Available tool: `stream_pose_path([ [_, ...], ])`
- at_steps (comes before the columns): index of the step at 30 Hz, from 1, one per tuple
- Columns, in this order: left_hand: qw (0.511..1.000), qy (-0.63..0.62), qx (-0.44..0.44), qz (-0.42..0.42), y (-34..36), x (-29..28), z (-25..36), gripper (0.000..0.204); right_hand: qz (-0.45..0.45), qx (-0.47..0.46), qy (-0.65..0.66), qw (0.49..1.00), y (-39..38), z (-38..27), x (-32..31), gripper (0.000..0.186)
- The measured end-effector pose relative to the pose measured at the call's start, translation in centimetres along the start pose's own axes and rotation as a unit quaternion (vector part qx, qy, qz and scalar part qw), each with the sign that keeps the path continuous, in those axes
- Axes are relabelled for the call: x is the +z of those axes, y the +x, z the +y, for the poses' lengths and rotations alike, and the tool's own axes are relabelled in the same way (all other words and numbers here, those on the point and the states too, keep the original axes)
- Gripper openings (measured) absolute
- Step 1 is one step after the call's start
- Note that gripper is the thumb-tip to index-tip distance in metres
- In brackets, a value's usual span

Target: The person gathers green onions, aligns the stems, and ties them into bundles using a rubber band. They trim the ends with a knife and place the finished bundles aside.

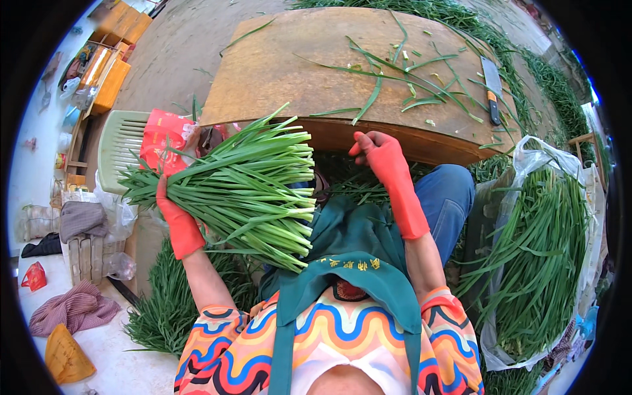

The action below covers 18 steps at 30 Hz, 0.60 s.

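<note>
Bunch of greens (243, 187): held in front of the near left corner of the table (283, 66), stalk ends facing right, leaf tips left. Left hand (170, 209), in a red glove, is curled around the leafy left side of the bunch, gripping it. Right hand (383, 157), likewise gloved, hangs beside the table's near edge, apart from the bunch, fingers curled inward; whether the fingertips press together cannot be told. Knife (492, 78) lies on the table's right side, with loose leaves (421, 103) scattered left of it. Plastic bag (525, 161) filled with more greens stands off the table's near right corner. Green crate (118, 141) sits left of the table.
</note>
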<state>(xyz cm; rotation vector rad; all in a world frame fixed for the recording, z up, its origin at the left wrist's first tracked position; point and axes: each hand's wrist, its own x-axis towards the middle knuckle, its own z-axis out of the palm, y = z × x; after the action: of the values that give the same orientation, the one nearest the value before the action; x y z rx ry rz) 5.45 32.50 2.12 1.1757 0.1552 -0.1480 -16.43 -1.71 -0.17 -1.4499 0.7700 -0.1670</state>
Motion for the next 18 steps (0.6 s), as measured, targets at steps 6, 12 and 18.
stream_pose_path([
  [6, 0.999, -0.025, -0.001, -0.037, 1.2, -0.8, 0.3, 0.025, -0.044, -0.300, -0.379, 0.874, -2.3, -0.8, 6.7, 0.014],
  [12, 0.999, -0.030, 0.007, -0.014, 1.3, -1.5, -0.5, 0.023, 0.108, -0.066, -0.463, 0.877, 1.4, 5.0, -3.1, 0.017],
  [18, 0.999, -0.036, 0.021, -0.001, -0.4, -0.5, -0.3, 0.026, -0.038, -0.080, -0.122, 0.989, -0.5, 0.4, 1.1, 0.030],
])
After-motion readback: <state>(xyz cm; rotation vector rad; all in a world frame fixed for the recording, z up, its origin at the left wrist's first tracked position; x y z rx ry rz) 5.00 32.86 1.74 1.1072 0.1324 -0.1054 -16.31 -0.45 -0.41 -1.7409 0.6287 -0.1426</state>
